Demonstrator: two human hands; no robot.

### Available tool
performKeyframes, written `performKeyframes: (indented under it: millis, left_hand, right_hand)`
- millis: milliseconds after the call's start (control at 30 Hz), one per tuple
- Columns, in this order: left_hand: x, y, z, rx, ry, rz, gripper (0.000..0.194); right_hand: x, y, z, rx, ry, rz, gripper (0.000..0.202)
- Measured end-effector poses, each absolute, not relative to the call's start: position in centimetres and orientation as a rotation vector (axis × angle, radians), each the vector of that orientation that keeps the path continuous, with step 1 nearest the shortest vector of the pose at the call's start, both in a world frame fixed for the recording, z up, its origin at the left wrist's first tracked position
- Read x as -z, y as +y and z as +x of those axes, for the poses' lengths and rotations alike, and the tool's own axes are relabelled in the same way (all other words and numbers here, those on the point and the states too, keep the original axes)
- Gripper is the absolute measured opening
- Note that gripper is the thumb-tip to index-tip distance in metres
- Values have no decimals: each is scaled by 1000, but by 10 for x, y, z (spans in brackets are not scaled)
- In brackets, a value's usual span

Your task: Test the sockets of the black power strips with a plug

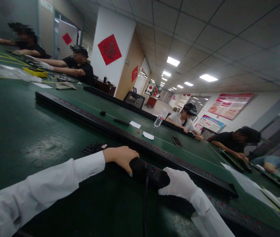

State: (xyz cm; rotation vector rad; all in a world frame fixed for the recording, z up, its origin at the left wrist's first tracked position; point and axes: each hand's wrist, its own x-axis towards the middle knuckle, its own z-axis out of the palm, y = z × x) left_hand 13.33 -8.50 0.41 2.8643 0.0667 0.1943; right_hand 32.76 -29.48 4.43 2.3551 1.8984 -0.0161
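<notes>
My left hand [122, 157], bare below a white sleeve, is wrapped over a black power strip [154, 173] just in front of me. Around the strip, further right, curl the fingers of my right hand [178, 185] in a white glove. A black cable [145, 204] drops from between my hands toward the near edge. Behind them, a long black power strip [100, 121] with small red marks crosses the table diagonally. At the lower right, another long socket bar [238, 215] extends past my right forearm; I cannot tell whether it joins the held strip.
On the green table [63, 184], beyond the long strip, lie a phone [177, 142], a water bottle [159, 119], paper slips [135, 124] and a small black block [102, 113]. Several people work along the far side. A plastic bag [14, 73] and yellow items lie at far left.
</notes>
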Motion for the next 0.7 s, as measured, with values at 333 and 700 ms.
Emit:
performKeyframes:
  millis: [333, 700]
  left_hand:
    - [0, -81, 145, -440, 15, 2334, 24]
    - [0, -72, 146, -310, -33, 2170, 18]
  right_hand:
    - [-36, -232, 282, -457, 2456, 2024, 41]
    - [-21, -228, 290, -390, 2571, 2107, 31]
